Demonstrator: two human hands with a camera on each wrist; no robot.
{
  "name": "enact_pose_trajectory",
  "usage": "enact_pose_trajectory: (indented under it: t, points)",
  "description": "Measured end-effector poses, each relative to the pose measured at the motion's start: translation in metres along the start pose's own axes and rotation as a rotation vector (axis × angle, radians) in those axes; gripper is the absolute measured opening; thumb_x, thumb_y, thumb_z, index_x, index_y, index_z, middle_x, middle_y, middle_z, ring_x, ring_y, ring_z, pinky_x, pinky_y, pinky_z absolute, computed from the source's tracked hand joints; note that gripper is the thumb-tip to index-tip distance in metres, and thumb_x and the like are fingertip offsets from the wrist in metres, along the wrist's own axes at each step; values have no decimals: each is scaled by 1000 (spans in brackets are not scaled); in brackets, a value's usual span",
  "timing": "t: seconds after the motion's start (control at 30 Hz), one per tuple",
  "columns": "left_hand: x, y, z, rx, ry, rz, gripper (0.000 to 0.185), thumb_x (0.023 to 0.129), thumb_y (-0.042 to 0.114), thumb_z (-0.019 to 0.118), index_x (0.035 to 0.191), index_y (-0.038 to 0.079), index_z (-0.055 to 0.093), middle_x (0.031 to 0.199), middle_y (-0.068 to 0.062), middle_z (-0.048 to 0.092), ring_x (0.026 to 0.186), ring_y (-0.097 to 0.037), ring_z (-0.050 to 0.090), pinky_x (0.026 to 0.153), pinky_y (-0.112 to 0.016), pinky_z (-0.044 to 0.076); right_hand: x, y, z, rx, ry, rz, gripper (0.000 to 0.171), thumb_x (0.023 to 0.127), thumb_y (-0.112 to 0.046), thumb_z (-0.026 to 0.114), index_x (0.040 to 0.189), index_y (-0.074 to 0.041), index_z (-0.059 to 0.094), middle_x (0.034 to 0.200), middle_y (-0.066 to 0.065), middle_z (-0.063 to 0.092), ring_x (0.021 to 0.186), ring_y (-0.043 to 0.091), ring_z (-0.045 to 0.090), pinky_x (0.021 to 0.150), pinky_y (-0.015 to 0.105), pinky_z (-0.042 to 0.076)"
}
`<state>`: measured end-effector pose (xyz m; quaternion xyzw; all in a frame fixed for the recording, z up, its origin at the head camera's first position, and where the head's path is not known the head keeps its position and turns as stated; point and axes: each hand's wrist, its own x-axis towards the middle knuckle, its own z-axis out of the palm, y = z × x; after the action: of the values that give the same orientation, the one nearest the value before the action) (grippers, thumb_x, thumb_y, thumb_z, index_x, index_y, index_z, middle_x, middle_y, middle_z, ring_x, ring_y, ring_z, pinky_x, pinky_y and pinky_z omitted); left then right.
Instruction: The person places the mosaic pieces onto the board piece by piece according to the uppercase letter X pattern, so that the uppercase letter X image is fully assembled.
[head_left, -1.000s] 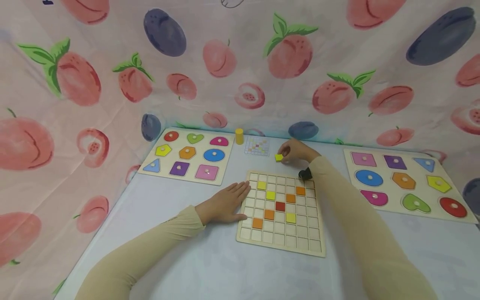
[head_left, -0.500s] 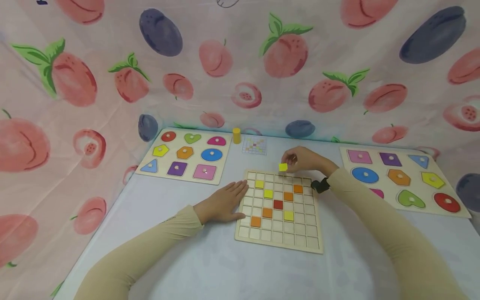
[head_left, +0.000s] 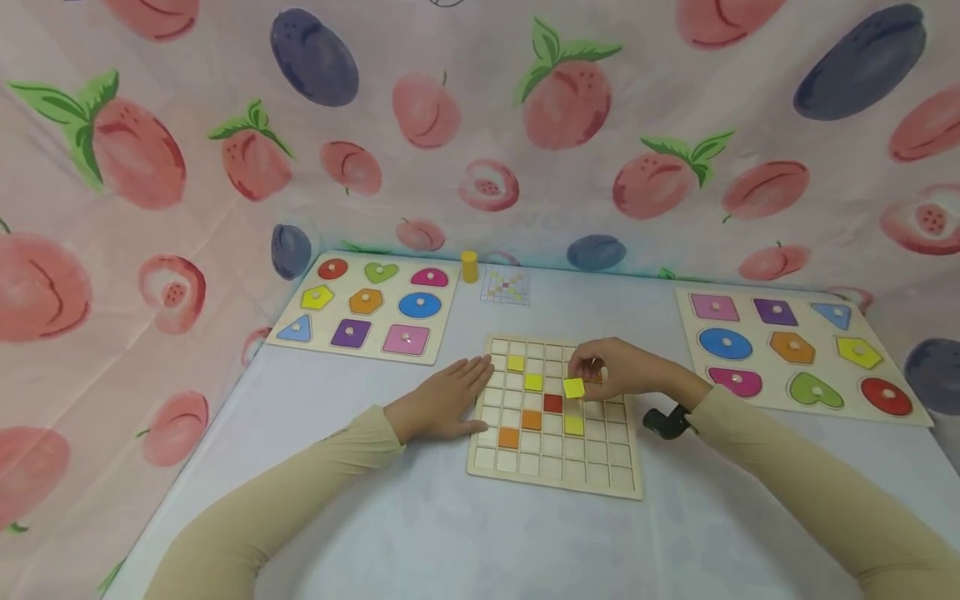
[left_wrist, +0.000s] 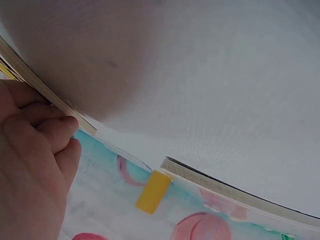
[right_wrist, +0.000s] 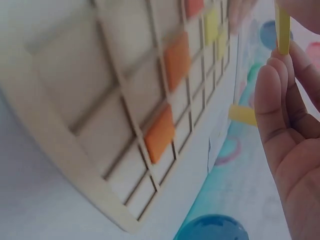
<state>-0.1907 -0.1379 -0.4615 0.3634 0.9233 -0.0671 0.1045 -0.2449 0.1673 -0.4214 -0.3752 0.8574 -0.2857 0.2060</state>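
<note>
Over the upper right part of the wooden grid board (head_left: 555, 479), my right hand (head_left: 618, 367) pinches a yellow square tile (head_left: 573, 388); the right wrist view shows this yellow tile (right_wrist: 283, 31) edge-on between finger and thumb. My left hand (head_left: 444, 402) lies flat with its fingers at the board's left edge, fingertips touching it. In the grid sit yellow tiles, orange tiles and one red tile (head_left: 552, 403). Two orange tiles (right_wrist: 160, 134) at the upper right are mostly behind my right hand in the head view.
A shape puzzle board (head_left: 363, 308) with knobbed pieces lies at the back left, another puzzle board (head_left: 806, 354) at the right. Behind the grid stand a yellow cylinder (head_left: 469, 267) and a small printed grid card (head_left: 505, 285). A fruit-patterned cloth (head_left: 570, 167) hangs at the back.
My right hand has carried the yellow tile from behind the grid board toward me, to above its squares. My left hand has stayed at the board's left edge.
</note>
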Motion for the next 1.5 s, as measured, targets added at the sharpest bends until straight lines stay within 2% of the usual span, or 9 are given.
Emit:
enact_pose_trajectory:
  t: [0.1,0.33,0.57,0.9,1.13,1.5]
  points:
    - [2,-1,1,4,-2,-3,86,91,58,43,150,2,16,159,-11,15,148,-23,15,121,-35,16,-11,-4,8,17,-3,15,25,72,-8,78,92,-13,64,81,-1,60,74,14,54,69,28,53]
    - [3,-2,4,7,-5,0,86,91,59,42,150,2,16,159,-12,14,148,-23,15,121,-35,16,-31,-4,23,36,-26,50,25,72,-13,80,91,-18,64,81,-4,60,75,11,54,71,22,52]
    - [1,-1,4,-10,12,16,86,91,58,43,149,0,17,158,-14,16,147,-25,16,121,-37,18,-45,2,35,77,-56,68,25,72,-17,81,91,-18,65,80,-3,58,76,11,52,67,20,49]
    - [2,-2,4,-8,16,21,85,92,57,42,149,0,17,158,-14,16,147,-26,16,121,-37,18,-51,7,42,110,-81,107,26,69,-20,83,89,-18,65,77,-2,56,73,9,50,60,17,46]
    - [1,-2,3,-1,21,28,85,92,57,42,149,-1,17,158,-14,16,147,-26,17,121,-37,18,-52,9,44,95,-92,117,27,69,-18,83,88,-18,65,76,-3,55,70,8,50,58,17,46]
    - [1,-2,4,-16,18,14,86,91,58,43,149,0,17,158,-13,16,147,-25,16,121,-36,18,-50,14,46,85,-86,94,23,71,-13,81,88,-17,66,75,-4,55,69,6,49,58,16,46]
